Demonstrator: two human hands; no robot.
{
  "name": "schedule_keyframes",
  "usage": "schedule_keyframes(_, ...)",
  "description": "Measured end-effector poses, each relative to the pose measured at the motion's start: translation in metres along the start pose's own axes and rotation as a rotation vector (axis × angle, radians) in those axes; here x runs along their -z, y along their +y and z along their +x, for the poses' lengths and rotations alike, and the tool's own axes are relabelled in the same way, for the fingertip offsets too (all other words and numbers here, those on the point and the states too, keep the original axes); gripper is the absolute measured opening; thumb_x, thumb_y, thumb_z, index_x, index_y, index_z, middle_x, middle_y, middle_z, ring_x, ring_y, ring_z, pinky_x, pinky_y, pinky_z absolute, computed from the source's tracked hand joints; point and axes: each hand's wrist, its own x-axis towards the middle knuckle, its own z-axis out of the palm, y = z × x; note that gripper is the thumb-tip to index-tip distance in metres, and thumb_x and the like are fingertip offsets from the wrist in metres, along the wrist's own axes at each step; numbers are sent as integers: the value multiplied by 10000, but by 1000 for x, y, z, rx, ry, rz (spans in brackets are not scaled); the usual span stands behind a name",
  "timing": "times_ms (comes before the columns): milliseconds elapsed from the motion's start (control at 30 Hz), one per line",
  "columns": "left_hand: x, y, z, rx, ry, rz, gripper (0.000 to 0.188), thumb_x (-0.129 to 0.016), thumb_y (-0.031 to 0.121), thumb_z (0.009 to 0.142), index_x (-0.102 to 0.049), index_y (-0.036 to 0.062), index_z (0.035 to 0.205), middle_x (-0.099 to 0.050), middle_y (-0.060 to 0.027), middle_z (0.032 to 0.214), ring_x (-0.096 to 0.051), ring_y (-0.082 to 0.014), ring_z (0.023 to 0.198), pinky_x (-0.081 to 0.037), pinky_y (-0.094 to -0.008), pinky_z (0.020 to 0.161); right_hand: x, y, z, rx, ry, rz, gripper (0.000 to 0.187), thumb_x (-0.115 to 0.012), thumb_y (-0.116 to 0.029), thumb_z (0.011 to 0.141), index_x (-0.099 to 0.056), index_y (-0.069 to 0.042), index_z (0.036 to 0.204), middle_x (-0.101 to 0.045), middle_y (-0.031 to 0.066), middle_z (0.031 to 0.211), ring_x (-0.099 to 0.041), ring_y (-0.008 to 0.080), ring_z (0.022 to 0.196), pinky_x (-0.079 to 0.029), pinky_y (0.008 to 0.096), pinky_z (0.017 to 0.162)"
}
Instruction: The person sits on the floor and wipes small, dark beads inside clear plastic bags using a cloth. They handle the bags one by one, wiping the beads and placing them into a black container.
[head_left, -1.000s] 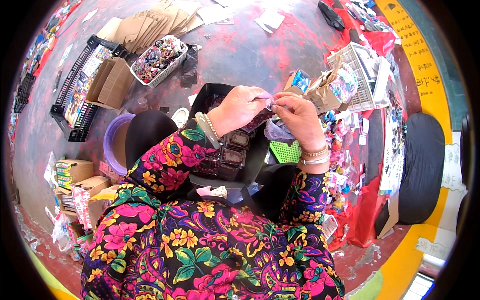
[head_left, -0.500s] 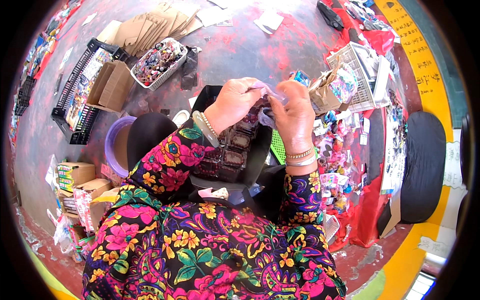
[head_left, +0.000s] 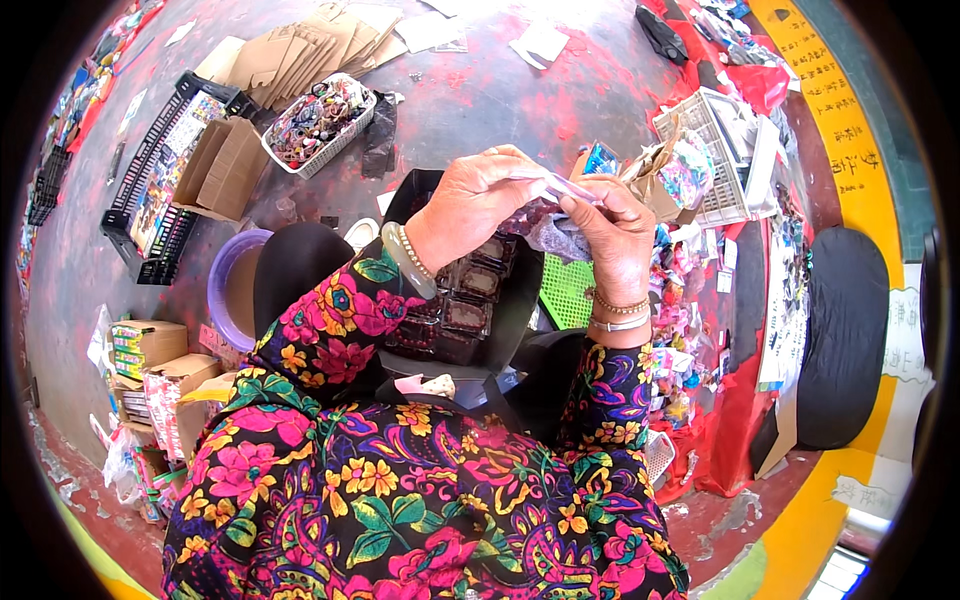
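Above my lap, a thin clear plastic bag (head_left: 566, 187) with a pale purplish look is stretched between both hands. My left hand (head_left: 468, 208) pinches one end with closed fingers. The other end is held by my right hand (head_left: 612, 225), its thumb pressed along the plastic. Below the bag, against my right palm, sits a grey fuzzy bundle (head_left: 562, 237); I cannot tell whether it is inside the plastic. Under my hands stands a black bin (head_left: 518, 335) holding several small dark packets (head_left: 470, 312) in clear wrapping. My hands partly hide its far side.
To the left are a purple tub (head_left: 222, 290), an opened cardboard box (head_left: 222, 170), a black crate (head_left: 118, 235) and a white basket (head_left: 318, 160) of hair ties. A green perforated basket (head_left: 568, 295) stands right of the bin. Small colourful goods (head_left: 690, 300) lie farther right.
My right hand has shifted slightly right and down, and its fingers now close along the plastic. The bag is drawn straighter, and more of the grey bundle shows.
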Motion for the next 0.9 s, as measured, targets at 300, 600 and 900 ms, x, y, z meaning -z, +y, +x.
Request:
schedule_keyframes(300, -3, 5, -3, 0, 20, -47, 139, -548, 7, 878, -643, -25, 974, -549, -11, 847, -496, -71, 776, -405, -202, 690, -9, -2, 0, 116, 60, -34, 113, -694, 76, 706, -641, -15, 746, -565, -1, 731, -500, 70, 670, -395, 197, 592)
schedule_keyframes(600, 7, 5, 8, 170, -64, 158, 123, -595, 67, 861, -647, -11, 941, -585, -1, 822, -520, -62, 757, -427, -211, 669, -10, 9, 5, 131, 34, -78, 119, -687, 75, 706, -643, -16, 768, -582, 15, 764, -524, 80, 689, -418, 208, 609)
schedule_keyframes(900, 6, 18, 9, -120, -106, 417, 49, -606, 41, 816, -609, 4, 847, -606, -91, 807, -581, -186, 749, -465, -276, 705, -9, -8, 0, 137, -53, -157, 116, -683, 67, 705, -627, -10, 770, -581, 26, 772, -527, 91, 682, -425, 218, 610)
